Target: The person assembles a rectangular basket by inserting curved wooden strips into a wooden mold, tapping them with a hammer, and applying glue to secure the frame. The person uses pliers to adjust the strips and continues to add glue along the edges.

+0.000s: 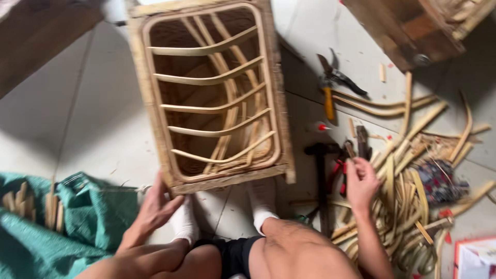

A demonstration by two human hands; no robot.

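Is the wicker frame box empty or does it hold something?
Empty: through the curved slats of the wicker frame box, only its woven inner walls show.

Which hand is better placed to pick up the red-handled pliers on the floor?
Right, most likely. The right hand is already at the red-handled pliers, its fingers touching the handles beside the hammer. The left hand rests against the near corner of the rattan frame, on the far side.

Rattan frame [212, 93] on floor at twelve o'clock. Hammer [320, 175], pliers [341, 173] at three. Cane offcuts [408, 181] beyond them. Pruning shears [333, 82] at one. Cloth sack [57, 227] at nine.
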